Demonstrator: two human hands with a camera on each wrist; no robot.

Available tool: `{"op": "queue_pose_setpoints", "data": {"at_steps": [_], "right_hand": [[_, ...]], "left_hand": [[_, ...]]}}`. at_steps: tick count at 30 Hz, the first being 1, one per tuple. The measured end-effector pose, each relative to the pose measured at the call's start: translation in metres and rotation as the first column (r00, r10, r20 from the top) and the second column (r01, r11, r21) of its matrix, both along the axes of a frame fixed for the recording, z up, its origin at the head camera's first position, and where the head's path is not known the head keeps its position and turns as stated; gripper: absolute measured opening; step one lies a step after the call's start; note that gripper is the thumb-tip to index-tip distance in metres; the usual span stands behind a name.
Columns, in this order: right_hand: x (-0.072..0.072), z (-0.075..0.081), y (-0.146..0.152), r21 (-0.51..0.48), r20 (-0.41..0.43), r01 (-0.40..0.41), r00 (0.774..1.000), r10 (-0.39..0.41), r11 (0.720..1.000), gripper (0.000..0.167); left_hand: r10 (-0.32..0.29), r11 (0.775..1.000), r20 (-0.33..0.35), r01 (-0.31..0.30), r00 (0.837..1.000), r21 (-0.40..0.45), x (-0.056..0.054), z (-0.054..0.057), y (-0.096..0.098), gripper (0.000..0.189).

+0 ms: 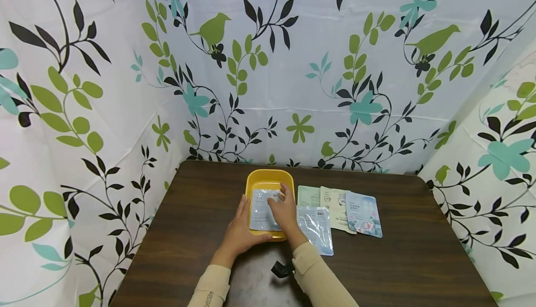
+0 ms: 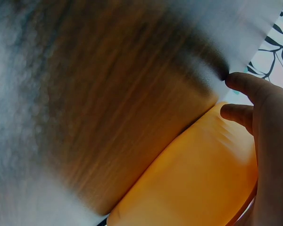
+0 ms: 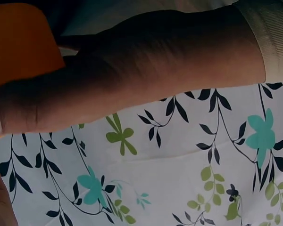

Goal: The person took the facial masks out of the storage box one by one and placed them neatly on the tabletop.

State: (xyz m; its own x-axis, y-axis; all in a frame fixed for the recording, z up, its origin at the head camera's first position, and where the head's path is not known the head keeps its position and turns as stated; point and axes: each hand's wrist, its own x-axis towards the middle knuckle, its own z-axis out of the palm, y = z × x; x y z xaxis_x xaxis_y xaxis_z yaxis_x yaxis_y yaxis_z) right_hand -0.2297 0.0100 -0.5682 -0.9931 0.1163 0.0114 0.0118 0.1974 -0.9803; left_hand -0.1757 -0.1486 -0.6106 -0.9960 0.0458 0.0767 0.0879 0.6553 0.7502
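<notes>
A yellow tray (image 1: 268, 175) stands on the table, with a silver-blue sheet mask packet (image 1: 261, 211) lying flat in it. My left hand (image 1: 242, 230) rests against the tray's left side, fingers extended, thumb stretched along the front rim. In the left wrist view its fingers (image 2: 243, 84) reach beside the tray's yellow wall (image 2: 179, 179). Over the tray's right part is my right hand (image 1: 284, 209), thumb and fingers spread above the packet; whether they touch it I cannot tell. The right wrist view shows mostly the side of that hand (image 3: 85, 94), its fingertips largely out of sight.
Right of the tray lie a silver packet (image 1: 316, 230), a green packet (image 1: 309, 195), a cream packet (image 1: 335, 204) and a blue floral packet (image 1: 363, 214), partly overlapping. A black strap piece (image 1: 281, 270) shows at the right wrist. Patterned curtain (image 1: 268, 88) borders the dark wooden table (image 1: 402, 260).
</notes>
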Motion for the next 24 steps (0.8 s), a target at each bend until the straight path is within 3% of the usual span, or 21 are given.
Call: {"op": "queue_pose_setpoints", "data": {"at_steps": [5,13,21,24], "right_hand": [[0.0021,-0.0113,-0.0027,0.069,0.022,0.003,1.0,-0.004,0.998,0.07],[0.0023,-0.0098,-0.0021,0.167,0.114,-0.006,0.993,-0.013,0.986,0.07],[0.0026,-0.0077,-0.0001,-0.015,0.151,-0.027,0.988,0.029,1.0,0.062],[0.0027,-0.0086,0.0009,-0.111,0.12,-0.02,0.992,0.033,0.994,0.059]], "left_hand": [[-0.01,1.0,0.007,0.01,1.0,0.006,0.0007,-0.0007,-0.0001,0.142],[-0.009,1.0,0.012,0.009,1.0,-0.006,-0.0005,-0.0002,0.0001,0.142],[-0.009,1.0,-0.006,0.009,1.0,-0.011,-0.0005,-0.0001,-0.0003,0.14],[-0.01,1.0,-0.001,0.01,1.0,-0.003,0.0001,0.0,-0.0001,0.139]]}}
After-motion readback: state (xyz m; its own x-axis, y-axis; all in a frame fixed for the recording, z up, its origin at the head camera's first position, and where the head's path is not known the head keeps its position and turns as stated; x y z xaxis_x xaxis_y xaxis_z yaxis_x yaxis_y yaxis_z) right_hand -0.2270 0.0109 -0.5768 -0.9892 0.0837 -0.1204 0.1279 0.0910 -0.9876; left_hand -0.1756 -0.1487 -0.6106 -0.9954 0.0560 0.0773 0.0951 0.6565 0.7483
